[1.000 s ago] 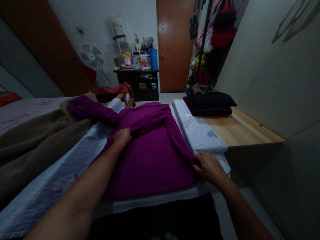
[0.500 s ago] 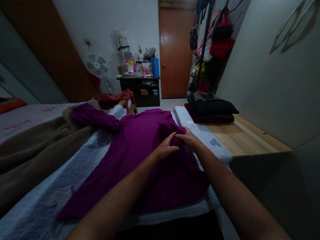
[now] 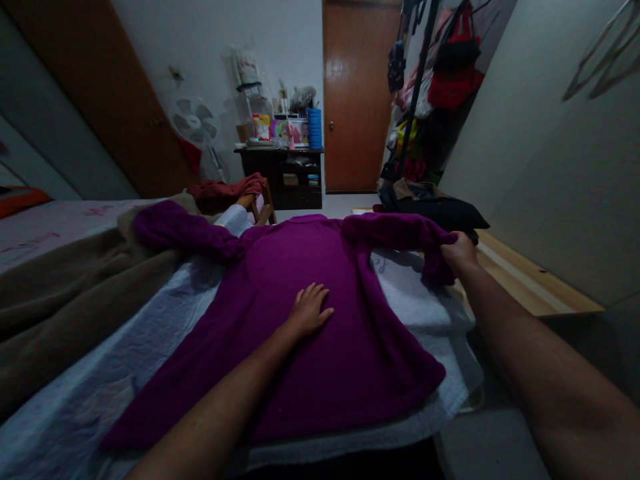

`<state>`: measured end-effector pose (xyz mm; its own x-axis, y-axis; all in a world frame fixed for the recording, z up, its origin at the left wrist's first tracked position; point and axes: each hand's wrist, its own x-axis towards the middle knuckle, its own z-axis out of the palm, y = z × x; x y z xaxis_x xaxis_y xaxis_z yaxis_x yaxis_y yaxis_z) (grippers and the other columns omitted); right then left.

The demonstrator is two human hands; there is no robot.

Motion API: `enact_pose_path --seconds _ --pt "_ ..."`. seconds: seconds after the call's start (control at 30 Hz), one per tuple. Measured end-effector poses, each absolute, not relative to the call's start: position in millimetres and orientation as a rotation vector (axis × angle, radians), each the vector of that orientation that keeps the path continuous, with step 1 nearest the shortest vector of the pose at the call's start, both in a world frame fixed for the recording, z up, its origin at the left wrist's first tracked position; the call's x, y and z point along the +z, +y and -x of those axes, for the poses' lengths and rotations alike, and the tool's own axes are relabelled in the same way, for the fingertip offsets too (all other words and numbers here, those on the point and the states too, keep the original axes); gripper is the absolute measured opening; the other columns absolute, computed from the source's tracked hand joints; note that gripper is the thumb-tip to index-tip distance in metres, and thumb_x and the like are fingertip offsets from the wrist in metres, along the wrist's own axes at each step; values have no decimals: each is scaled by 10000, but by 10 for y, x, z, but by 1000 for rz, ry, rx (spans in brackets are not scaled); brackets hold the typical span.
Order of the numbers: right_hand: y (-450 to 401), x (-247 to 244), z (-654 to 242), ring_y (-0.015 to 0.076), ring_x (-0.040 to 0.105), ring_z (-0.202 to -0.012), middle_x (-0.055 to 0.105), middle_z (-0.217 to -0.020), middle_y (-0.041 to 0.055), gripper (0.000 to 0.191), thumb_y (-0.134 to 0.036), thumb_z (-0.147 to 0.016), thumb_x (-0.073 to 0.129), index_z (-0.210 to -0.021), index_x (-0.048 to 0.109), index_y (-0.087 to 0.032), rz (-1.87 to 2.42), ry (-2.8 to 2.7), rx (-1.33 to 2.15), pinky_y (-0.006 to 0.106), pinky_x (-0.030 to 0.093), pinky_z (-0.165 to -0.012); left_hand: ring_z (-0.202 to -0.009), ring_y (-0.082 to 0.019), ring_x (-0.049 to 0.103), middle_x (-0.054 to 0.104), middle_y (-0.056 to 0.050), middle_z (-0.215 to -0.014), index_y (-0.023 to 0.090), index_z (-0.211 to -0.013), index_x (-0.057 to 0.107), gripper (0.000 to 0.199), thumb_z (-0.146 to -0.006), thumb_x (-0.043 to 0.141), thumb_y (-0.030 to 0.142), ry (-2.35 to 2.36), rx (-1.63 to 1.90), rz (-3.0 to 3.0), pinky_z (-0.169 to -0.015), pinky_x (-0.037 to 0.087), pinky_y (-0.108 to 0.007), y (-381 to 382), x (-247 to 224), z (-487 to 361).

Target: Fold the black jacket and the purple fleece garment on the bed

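Note:
A purple long-sleeved garment point(image 3: 295, 260) lies spread over a pale quilted cover, its collar end away from me. My left hand point(image 3: 309, 310) rests palm down on the middle of it, fingers spread. At the right, my right hand point(image 3: 459, 252) is closed on the end of the right sleeve, which is stretched out sideways with its cuff hanging down. The left sleeve point(image 3: 175, 230) lies out to the left over a brown-grey cloth.
Folded dark clothes point(image 3: 435, 203) are stacked on a wooden board point(image 3: 530, 273) at the right. The brown-grey cloth point(image 3: 75, 300) covers the left side. Further back are a white fan point(image 3: 195, 123), a dark cabinet point(image 3: 280, 177) and a door point(image 3: 357, 100).
My right hand has moved right, drawing the bunched right sleeve out straight. My left hand has come away from the sleeve, down and left, and now lies flat on the garment.

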<state>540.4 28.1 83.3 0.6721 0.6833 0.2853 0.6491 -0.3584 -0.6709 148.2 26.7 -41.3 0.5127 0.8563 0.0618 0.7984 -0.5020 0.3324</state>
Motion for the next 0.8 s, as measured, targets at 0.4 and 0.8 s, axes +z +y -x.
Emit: enact_pose_path --seconds 0.4,0.8 --pt "102 559 -3833 259 626 -972 675 -1081 129 490 -471 -807 629 -1186 542 -174 2125 -2187 261 298 433 -768 -1416 -289 260 410 -52 -1503 284 -1395 449 528 -915 440 502 1404 354 -2608 -1143 190 -524 193 -485 -1537" --pt "-224 369 -4292 243 639 -948 694 -1041 120 349 -368 -906 487 -1188 542 -168 2264 -1925 129 293 422 -756 -1339 -260 372 484 -73 -1425 254 -1331 515 496 -883 523 466 1453 402 -2495 -1108 276 -450 208 -432 -1517"
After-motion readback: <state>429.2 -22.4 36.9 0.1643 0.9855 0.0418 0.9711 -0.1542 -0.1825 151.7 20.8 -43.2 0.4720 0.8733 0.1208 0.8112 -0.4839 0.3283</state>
